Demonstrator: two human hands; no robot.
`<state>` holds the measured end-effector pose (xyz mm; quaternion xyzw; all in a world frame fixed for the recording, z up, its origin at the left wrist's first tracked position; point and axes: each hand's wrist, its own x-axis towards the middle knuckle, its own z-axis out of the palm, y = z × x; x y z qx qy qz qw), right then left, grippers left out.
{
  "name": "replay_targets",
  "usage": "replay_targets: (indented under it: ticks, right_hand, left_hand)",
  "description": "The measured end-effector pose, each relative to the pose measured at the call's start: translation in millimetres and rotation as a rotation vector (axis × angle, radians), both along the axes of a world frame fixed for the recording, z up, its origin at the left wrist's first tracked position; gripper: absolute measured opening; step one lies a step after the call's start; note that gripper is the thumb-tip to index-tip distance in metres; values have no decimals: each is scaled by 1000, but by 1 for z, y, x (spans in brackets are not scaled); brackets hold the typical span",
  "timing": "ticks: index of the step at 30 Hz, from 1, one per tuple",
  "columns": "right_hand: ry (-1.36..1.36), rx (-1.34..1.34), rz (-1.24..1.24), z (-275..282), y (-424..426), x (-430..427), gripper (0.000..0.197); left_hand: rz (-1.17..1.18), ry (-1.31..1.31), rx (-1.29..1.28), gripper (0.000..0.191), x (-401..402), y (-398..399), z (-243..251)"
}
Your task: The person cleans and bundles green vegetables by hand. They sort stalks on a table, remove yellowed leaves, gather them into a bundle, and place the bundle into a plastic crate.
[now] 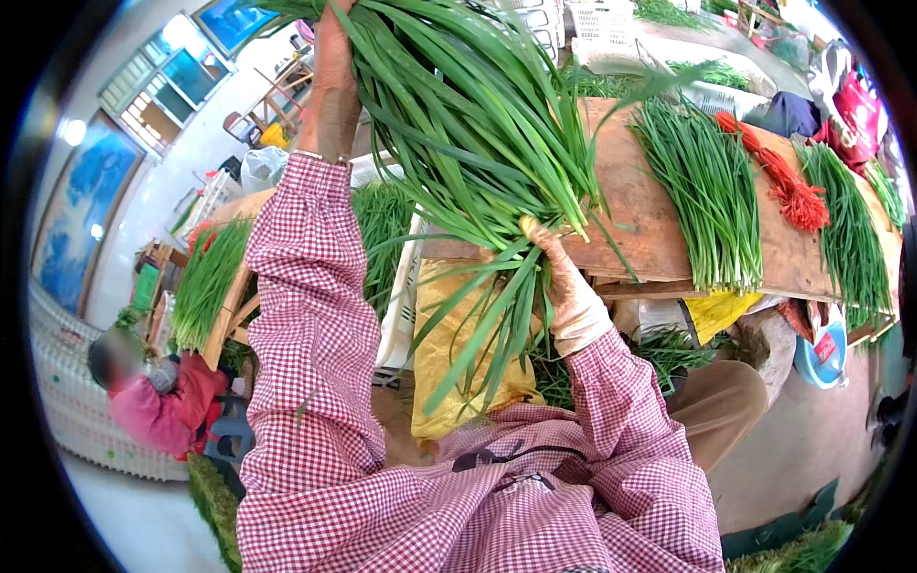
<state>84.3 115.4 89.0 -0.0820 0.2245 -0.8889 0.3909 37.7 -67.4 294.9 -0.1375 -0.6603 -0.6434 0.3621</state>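
Observation:
A large bunch of Chinese chives is raised in front of me, its pale cut ends pointing down to the right. My left hand grips its leafy end at the top edge, with the fingers hidden or cut off. Lower down, my right hand, in a pale, stained glove, pinches drooping loose chive leaves beside the cut ends. Behind them, a wooden board table carries a neatly laid bunch of chives, with red ties to its right and another chive bunch beyond those.
A yellow sack hangs before my lap, beside a white plastic crate with chives. A blue basin stands below the table's right end. At left, a seated person is near another table with chives.

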Motion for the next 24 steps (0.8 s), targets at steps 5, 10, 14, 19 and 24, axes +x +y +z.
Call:
replay_targets:
  ticks: [5, 10, 14, 19, 24]
  right_hand:
    - [-109, 90, 6, -5, 13, 1, 39]
    - [-28, -84, 283, 35, 33, 13, 40]
    - [276, -15, 424, 2, 30, -6, 36]
    - [435, 297, 294, 13, 51, 7, 26]
    - [392, 607, 236, -33, 103, 51, 24]
  left_hand:
    - [-161, -31, 69, 25, -9, -13, 8]
    - [111, -81, -35, 42, -7, -71, 8]
    - [192, -233, -13, 44, -15, -99, 21]
    - [328, -263, 43, 45, 0, -98, 7]
    - [217, -270, -256, 39, 46, -126, 4]
